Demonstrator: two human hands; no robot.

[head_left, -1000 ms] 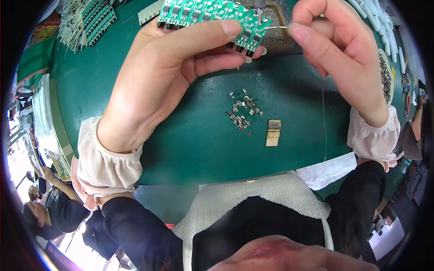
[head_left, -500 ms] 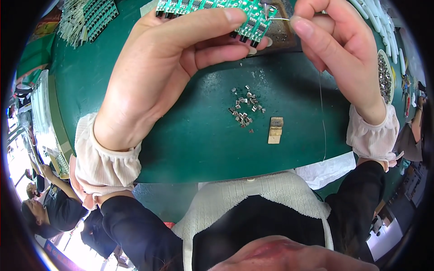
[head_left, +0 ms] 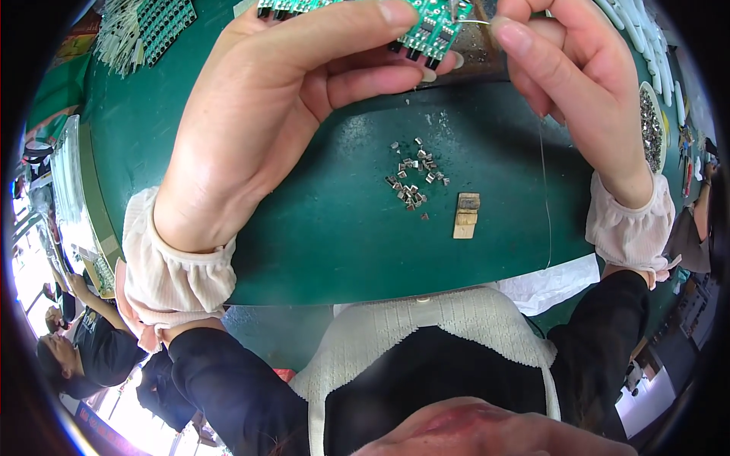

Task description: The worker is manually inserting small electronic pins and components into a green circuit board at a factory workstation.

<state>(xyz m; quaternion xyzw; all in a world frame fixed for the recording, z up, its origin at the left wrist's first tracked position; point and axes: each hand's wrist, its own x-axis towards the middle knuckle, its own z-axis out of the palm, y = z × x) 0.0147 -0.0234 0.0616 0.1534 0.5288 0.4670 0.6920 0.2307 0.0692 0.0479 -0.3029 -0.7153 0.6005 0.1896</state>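
My left hand (head_left: 258, 106) is closed round a green circuit board (head_left: 430, 34), thumb on top and fingers beneath, at the far edge of the view. Black connectors stick out along the board's near side. A thin length of solder wire (head_left: 475, 22) is pinched between thumb and finger of my right hand (head_left: 574, 83). Its tip reaches the right end of the board, where a metal soldering tip (head_left: 454, 9) meets it from above. The rest of that iron is cut off by the frame. From my right hand the wire hangs down toward the table's near edge.
Small metal clips (head_left: 414, 178) lie heaped on the green table (head_left: 342, 251), left of a small wooden block (head_left: 466, 216). At right stands a dish of metal parts (head_left: 651, 125) near white tubes (head_left: 642, 38). More boards (head_left: 163, 30) sit far left; a co-worker (head_left: 91, 338) is beyond.
The board has shifted slightly down and right at its right end, beneath the soldering tip. Both hands keep their grips, and the wire tip stays at the board.
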